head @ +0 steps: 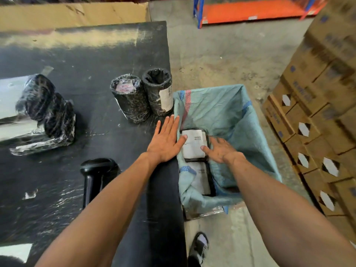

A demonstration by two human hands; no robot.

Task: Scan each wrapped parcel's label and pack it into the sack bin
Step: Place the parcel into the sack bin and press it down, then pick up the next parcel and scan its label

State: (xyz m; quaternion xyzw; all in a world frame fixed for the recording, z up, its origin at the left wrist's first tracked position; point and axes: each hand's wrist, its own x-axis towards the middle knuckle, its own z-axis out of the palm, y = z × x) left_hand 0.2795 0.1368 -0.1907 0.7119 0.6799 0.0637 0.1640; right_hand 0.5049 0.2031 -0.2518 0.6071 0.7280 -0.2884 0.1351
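A flat black-wrapped parcel with a white label [194,144] sits inside the teal sack bin [231,112], above a second labelled parcel [200,178]. My left hand [166,139] is spread flat, fingers apart, at the table's right edge, its thumb at the parcel's left side. My right hand [219,149] hovers open at the parcel's right side, thumb touching the label. Neither hand grips it. Two upright wrapped cylinders [131,99] [159,93] stand on the black table [77,54]. A black scanner [96,174] stands near my left forearm.
A bundle of wrapped parcels [48,114] lies at the table's left. Stacked cardboard cartons [317,112] rise right of the sack. An orange and blue rack [250,12] stands far back. My shoe [199,245] is on the concrete floor below.
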